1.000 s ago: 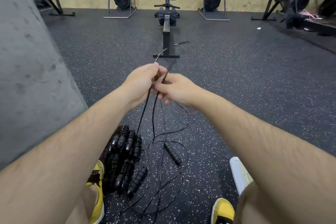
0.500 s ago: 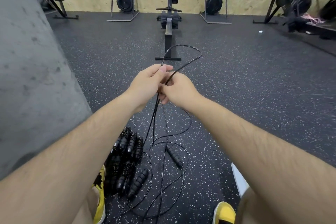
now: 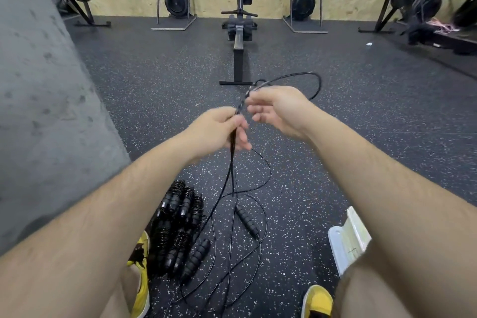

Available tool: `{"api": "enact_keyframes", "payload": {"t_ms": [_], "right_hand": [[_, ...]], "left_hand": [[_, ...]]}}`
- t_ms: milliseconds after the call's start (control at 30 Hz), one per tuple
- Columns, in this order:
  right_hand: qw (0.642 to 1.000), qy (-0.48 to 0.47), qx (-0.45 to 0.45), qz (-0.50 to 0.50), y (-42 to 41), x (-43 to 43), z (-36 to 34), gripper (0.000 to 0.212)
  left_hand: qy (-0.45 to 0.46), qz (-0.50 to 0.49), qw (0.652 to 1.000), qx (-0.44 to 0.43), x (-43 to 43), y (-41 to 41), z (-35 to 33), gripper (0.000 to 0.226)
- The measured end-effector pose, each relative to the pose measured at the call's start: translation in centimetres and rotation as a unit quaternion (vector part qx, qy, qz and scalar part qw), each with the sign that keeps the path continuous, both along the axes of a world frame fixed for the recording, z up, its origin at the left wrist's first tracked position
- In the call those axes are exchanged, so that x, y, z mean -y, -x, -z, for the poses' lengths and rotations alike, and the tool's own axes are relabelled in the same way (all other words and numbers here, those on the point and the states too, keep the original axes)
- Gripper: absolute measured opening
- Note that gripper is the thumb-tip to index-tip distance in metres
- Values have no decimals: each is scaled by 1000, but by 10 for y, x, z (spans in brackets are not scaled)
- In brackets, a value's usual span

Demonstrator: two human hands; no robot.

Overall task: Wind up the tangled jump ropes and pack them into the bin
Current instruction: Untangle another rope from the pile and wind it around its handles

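Speckled black gym floor (image 3: 335, 162), with a rowing machine (image 3: 238, 41) ahead by the plywood wall. Grips a bunch of jump rope (image 3: 318, 82) strands in the left hand (image 3: 219, 131), fingers curled tight. Pinches its raised loop at the right hand (image 3: 280, 110), other fingers loosely spread. Trails slack and one handle (image 3: 247, 222) on the floor beside a pile of wound ropes (image 3: 178, 224), with the pale bin (image 3: 344, 242) corner at lower right
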State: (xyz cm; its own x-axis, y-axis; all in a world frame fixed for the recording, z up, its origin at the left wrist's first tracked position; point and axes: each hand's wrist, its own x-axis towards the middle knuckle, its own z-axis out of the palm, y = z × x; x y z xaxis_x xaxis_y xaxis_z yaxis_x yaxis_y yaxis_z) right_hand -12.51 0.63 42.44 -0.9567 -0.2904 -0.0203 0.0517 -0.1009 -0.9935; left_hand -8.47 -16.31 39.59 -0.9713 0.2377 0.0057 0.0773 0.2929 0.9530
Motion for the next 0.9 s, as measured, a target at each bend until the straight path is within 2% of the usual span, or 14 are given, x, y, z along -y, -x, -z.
{"api": "enact_keyframes", "payload": {"t_ms": [67, 133, 200, 333, 433, 533, 567, 633, 700, 767, 833, 900], "right_hand": [[991, -74, 26, -105, -2, 0, 13, 11], [967, -156, 20, -198, -7, 6, 28, 21], [956, -188, 9, -223, -11, 13, 37, 29], [961, -217, -58, -161, -13, 13, 32, 21], [973, -187, -114, -72, -9, 10, 20, 19], [985, -107, -130, 41, 1, 7, 8, 20], [987, -81, -121, 62, 3, 6, 6, 23], [992, -43, -96, 64, 3, 5, 4, 27], [996, -52, -67, 20, 1, 1, 4, 23], [990, -113, -37, -69, -1, -4, 6, 22], [969, -178, -9, -168, -7, -6, 14, 29], [946, -246, -13, -212, -14, -1, 29, 34]], "left_hand": [[-47, -42, 997, -47, -3, 4, -8, 24], [-78, -67, 992, -78, -5, 8, -11, 25], [-116, -77, 987, -82, -5, 12, -11, 25], [-123, -86, 985, -90, 2, 22, -10, 28], [-113, -27, 993, 1, 5, 16, -7, 41], [-11, 106, 991, 81, 8, 2, 2, 32], [28, 123, 989, 74, 8, 0, 6, 26], [66, 92, 993, 20, 3, -1, 7, 20], [54, 20, 997, -42, -2, 1, -1, 20], [9, -40, 995, -93, -6, 4, -11, 21], [-27, -65, 991, -116, -7, 8, -17, 22], [-56, -67, 989, -120, -8, 10, -18, 22]]}}
